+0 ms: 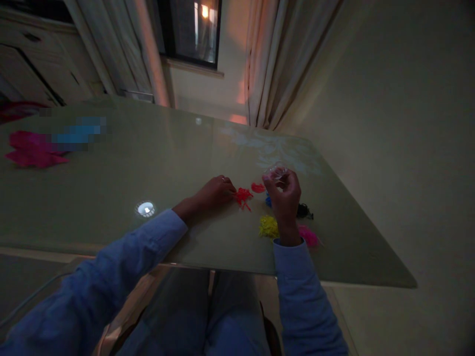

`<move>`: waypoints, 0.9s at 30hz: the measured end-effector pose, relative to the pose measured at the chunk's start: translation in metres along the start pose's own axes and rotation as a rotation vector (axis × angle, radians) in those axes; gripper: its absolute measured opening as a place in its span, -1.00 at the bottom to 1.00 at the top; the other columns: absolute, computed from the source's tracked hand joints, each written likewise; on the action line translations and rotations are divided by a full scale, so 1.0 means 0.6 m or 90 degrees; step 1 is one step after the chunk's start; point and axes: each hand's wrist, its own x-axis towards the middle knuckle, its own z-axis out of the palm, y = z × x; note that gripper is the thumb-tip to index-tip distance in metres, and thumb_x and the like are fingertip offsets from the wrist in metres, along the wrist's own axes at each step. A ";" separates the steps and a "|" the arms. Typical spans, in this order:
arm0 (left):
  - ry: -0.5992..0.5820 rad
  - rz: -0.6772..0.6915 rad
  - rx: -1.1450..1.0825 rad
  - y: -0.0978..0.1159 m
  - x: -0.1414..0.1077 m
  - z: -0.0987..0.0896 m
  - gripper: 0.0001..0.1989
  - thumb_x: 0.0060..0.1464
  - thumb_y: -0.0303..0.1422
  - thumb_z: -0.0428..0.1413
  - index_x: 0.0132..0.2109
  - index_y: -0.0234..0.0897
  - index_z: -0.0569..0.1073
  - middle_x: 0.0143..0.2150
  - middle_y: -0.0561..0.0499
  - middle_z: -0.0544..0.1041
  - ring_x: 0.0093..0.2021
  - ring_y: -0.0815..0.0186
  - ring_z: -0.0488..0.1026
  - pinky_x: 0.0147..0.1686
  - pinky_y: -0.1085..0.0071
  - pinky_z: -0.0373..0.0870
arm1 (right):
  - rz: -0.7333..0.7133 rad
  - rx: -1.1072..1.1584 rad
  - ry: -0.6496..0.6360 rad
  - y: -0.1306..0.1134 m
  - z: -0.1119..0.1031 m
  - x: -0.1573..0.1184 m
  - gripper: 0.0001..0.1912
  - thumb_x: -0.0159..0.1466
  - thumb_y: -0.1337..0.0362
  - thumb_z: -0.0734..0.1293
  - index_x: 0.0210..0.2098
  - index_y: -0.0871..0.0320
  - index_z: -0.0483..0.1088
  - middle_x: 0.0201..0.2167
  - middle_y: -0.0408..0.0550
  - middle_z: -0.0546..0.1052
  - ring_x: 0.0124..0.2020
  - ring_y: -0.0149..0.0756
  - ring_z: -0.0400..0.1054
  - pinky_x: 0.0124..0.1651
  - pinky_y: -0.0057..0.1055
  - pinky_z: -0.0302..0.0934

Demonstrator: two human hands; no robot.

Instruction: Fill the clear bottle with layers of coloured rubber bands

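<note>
A small heap of red strands (pixel 243 196) lies on the table, and the fingertips of my left hand (pixel 218 192) touch its left edge, fingers bent together. My right hand (pixel 285 194) is raised over the table, thumb and fingers closed on a small clear plastic piece (pixel 277 171). Between the hands lies a smaller red bit (pixel 258 188). Around and below my right hand are a blue bunch (pixel 268 200), partly hidden, a yellow pile (pixel 268 226), a black bunch (pixel 303 211) and a pink pile (pixel 308 236).
The pale green glossy table (pixel 166 148) reaches to the wall and curtains. At its far left lie a pink cloth-like item (pixel 33 149) and a blurred blue item (pixel 77 134). A bright round reflection (pixel 146 209) shows left of my left hand.
</note>
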 end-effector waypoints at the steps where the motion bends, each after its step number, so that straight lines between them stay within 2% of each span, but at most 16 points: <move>1: 0.000 -0.004 0.007 0.000 0.001 0.000 -0.75 0.28 -0.22 0.13 -0.11 -0.21 0.66 -0.18 -0.14 0.62 -0.18 0.21 0.51 -0.11 0.30 0.40 | -0.001 0.000 -0.001 0.000 0.000 0.000 -0.67 0.14 0.08 0.48 -0.21 0.09 0.40 -0.30 -0.14 0.53 -0.34 -0.35 0.38 -0.22 -0.32 0.30; 4: 0.000 -0.002 0.025 0.001 0.002 0.001 -0.71 0.28 -0.21 0.11 -0.05 -0.24 0.65 -0.17 -0.17 0.62 -0.18 0.19 0.50 -0.11 0.26 0.39 | 0.001 0.001 -0.007 0.001 0.001 0.000 -0.67 0.14 0.08 0.48 -0.20 0.08 0.41 -0.29 -0.14 0.54 -0.34 -0.35 0.39 -0.21 -0.32 0.31; 8: -0.009 0.022 0.010 0.002 0.001 0.002 -0.68 0.33 -0.21 0.05 -0.13 -0.22 0.68 -0.26 -0.14 0.62 -0.25 0.22 0.48 -0.15 0.28 0.37 | 0.002 0.006 -0.006 0.001 0.002 -0.001 -0.67 0.13 0.08 0.49 -0.20 0.08 0.41 -0.29 -0.13 0.55 -0.32 -0.33 0.40 -0.20 -0.31 0.31; 13: 0.016 0.005 0.017 -0.001 0.000 0.005 -0.70 0.30 -0.19 0.08 -0.19 -0.17 0.68 -0.28 -0.11 0.60 -0.26 0.24 0.47 -0.19 0.31 0.37 | 0.000 0.008 -0.008 0.003 0.002 -0.001 -0.68 0.13 0.08 0.48 -0.21 0.08 0.41 -0.27 -0.12 0.55 -0.29 -0.31 0.41 -0.20 -0.30 0.32; 27: 0.022 -0.013 0.001 -0.010 0.006 0.010 -0.76 0.26 -0.37 0.06 -0.18 -0.27 0.64 -0.22 -0.14 0.60 -0.17 0.21 0.47 -0.09 0.27 0.40 | -0.006 -0.006 -0.011 0.005 0.001 0.001 -0.67 0.13 0.07 0.48 -0.21 0.08 0.41 -0.29 -0.13 0.55 -0.31 -0.33 0.42 -0.21 -0.32 0.32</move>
